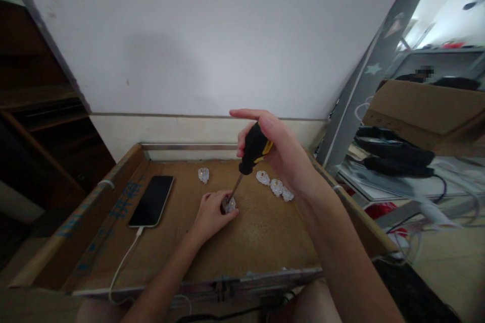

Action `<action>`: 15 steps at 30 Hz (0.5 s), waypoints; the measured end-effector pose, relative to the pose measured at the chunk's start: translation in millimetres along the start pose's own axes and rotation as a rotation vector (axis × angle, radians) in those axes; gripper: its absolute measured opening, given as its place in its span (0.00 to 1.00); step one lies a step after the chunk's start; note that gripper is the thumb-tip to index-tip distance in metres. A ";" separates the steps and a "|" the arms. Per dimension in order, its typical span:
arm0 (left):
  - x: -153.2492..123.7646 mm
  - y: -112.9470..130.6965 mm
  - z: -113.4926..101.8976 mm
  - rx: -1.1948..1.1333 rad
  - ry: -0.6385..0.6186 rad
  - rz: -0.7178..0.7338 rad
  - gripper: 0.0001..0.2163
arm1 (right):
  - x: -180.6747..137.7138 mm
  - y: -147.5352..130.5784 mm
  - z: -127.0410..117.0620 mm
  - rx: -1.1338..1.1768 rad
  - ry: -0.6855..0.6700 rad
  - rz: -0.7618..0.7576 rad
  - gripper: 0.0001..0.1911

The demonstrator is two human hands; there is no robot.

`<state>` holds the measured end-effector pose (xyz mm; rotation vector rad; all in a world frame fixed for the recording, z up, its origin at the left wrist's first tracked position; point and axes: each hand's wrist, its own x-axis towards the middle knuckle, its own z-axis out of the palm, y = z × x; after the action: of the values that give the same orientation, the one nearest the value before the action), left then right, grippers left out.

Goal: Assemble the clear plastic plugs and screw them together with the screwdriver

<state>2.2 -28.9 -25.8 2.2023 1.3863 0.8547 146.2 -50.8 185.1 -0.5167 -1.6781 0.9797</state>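
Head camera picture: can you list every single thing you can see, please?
screwdriver: one, black and yellow handle, in the right hand, tip down on the held piece
held piece: one, clear plastic, middle of the table
loose pieces: four, clear plastic, one behind the left hand, three in a row near the right wrist
phone: one, black, left side of the table
cable: one, white, plugged into the phone, runs off the near edge
table: one, brown, below the wall
wall: one, white, behind
cardboard box: one, brown, far right
left hand: one, gripping the held piece
right hand: one, gripping the screwdriver
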 end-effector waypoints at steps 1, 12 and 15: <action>0.0 -0.3 0.5 0.001 0.003 -0.001 0.20 | -0.5 -0.9 0.3 0.013 0.007 -0.011 0.15; 2.5 -5.4 4.9 0.000 0.009 -0.017 0.20 | 10.8 21.5 20.2 -0.024 0.613 -0.273 0.13; 4.2 -7.6 5.1 -0.006 -0.004 -0.037 0.20 | -1.8 15.6 28.8 -0.017 0.455 -0.247 0.10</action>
<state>2.0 -21.9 -33.1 2.1658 1.4162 0.8405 117.8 -53.3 168.8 -0.4872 -1.3028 0.6124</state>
